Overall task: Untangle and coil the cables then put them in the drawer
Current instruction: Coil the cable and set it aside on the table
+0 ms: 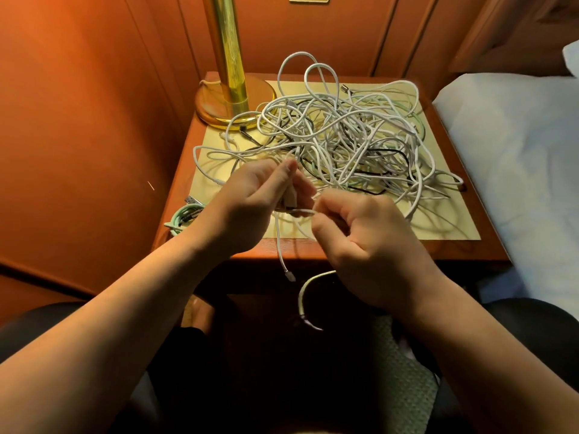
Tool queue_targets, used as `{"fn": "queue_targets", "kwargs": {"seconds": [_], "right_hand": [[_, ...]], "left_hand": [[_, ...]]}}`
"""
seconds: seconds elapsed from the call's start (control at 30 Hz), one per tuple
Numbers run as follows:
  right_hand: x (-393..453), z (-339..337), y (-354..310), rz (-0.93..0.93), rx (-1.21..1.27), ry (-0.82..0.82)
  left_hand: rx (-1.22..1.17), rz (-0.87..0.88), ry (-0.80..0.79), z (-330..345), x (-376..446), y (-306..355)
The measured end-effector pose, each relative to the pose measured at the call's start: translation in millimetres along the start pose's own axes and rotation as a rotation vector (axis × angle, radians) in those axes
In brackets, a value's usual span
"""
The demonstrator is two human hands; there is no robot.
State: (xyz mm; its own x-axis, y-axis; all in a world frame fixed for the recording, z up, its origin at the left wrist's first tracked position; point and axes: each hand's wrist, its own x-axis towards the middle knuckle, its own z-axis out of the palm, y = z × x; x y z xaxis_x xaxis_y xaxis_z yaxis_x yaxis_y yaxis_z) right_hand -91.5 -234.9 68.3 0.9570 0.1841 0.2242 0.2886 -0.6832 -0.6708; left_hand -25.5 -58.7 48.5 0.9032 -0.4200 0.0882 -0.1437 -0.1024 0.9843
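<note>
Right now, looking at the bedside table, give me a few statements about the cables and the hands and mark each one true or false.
1. Both hands, left hand and right hand, pinch a white cable. True.
2. The tangled pile holds only white cables. False: black and pale green ones run through it.
3. A coiled green cable lies at the table's left front corner. True.
4. The brass lamp stands on the table's right side. False: it stands at the back left.

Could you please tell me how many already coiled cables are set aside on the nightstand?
1: a coiled green cable lies at the nightstand's front left corner, partly behind the left forearm. More could be hidden within the tangled pile.
</note>
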Motion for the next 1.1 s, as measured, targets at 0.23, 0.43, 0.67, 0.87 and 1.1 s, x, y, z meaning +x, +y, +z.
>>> {"fn": "queue_targets", "kwargs": {"seconds": [0.23,0.43,0.67,0.87,1.1], "right_hand": [[3.3,-6.2,16.7,-0.169,-0.049,0.209],[9.2,3.1,32.8,-0.044,0.095,0.214],[9.7,25.1,24.0,0.338,0.659,-0.255],[4.0,25.4,16.0,0.270,0.321,-0.376],[-1.8,12.9,2.7,0.089,0.226,-0.093]], "left_hand": [[-0.025,-0.073,-0.256,5.7,-5.4,8.9],[-0.275,-0.283,-0.509,2.1,-7.8,13.2],[-0.741,-0.223,-0.447,7.3,-9.8,15.3],[-0.610,-0.114,-0.008,8.4,-0.8,8.9],[0.182,0.013,-0.084,-10.5,-1.0,-0.2]]}}
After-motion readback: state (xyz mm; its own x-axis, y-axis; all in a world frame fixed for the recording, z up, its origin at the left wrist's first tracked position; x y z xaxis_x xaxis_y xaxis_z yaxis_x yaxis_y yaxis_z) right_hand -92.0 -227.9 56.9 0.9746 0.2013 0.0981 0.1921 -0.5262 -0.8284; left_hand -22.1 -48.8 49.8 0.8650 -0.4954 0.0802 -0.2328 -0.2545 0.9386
